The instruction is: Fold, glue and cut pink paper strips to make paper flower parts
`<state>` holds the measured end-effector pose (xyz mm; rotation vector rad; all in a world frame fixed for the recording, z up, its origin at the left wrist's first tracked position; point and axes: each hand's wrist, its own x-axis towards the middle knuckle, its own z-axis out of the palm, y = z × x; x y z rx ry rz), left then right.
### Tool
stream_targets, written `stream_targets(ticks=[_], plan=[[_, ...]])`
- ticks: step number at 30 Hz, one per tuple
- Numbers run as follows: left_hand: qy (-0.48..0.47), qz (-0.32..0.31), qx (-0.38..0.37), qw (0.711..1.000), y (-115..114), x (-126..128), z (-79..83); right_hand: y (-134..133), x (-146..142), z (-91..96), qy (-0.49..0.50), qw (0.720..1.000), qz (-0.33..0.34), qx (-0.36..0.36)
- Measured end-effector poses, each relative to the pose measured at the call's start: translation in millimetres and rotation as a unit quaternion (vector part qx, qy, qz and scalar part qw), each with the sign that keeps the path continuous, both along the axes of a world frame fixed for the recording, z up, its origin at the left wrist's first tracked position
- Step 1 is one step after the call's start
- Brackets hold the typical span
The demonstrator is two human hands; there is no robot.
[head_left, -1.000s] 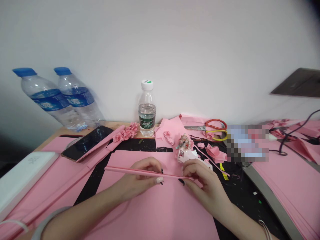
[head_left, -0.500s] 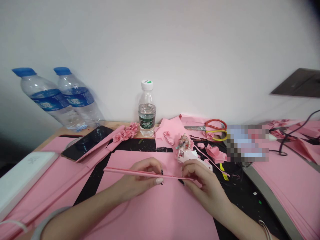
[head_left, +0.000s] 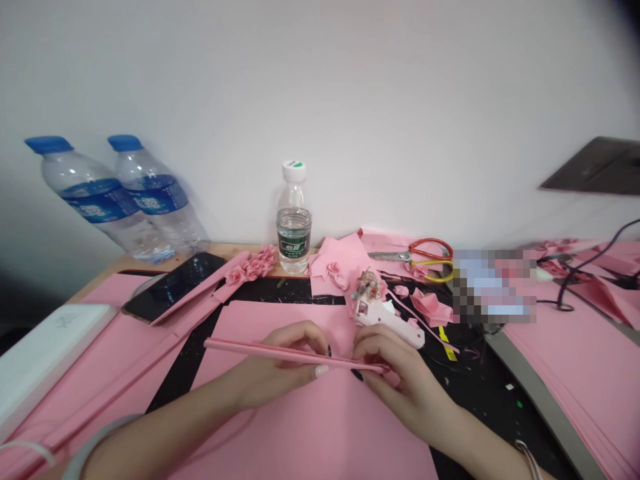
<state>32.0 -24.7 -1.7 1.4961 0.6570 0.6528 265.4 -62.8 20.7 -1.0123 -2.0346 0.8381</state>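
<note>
Both of my hands hold a narrow folded strip of pink paper [head_left: 240, 348] level above a large pink sheet [head_left: 300, 433]. My left hand [head_left: 285, 367] pinches the strip near its middle, and its far end sticks out to the left. My right hand [head_left: 393, 380] grips the strip's right end between fingers and thumb. Just past my right hand lies a white hot glue gun [head_left: 385, 321], not touched by either hand. Part of the strip is hidden behind my fingers.
Red-and-yellow-handled scissors [head_left: 413, 255], pink paper scraps and a small paper rose cluster [head_left: 253, 265] lie on a black mat [head_left: 280, 290]. A phone [head_left: 175, 285], water bottles [head_left: 295, 217] and stacked pink sheets [head_left: 560, 380] stand around.
My right hand has moved left, closer to my left hand. The strip has shifted slightly left and tilted, and my fingers have turned it a little.
</note>
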Motion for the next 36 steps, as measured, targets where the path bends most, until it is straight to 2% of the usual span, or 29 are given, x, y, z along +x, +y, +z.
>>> stream_targets(ticks=[9,20,23,30,36], plan=[[-0.001,-0.016,0.015,1.000,-0.4,-0.6,1.6,-0.7,1.6,1.9,-0.004,0.999,0.023,-0.038],[-0.020,-0.020,0.017,0.999,1.4,0.5,0.2,-1.9,2.7,-0.3,0.001,0.999,0.029,-0.042],[-0.017,-0.010,0.021,1.000,1.1,0.5,-1.4,-0.5,1.5,0.2,0.004,0.999,0.016,-0.035],[-0.043,0.038,-0.001,0.998,-0.1,0.6,-5.4,3.8,3.7,-4.4,0.043,0.997,-0.060,-0.023],[-0.054,0.045,-0.005,0.997,-1.5,0.0,-7.6,3.7,5.0,-5.2,0.047,0.996,-0.068,-0.021]])
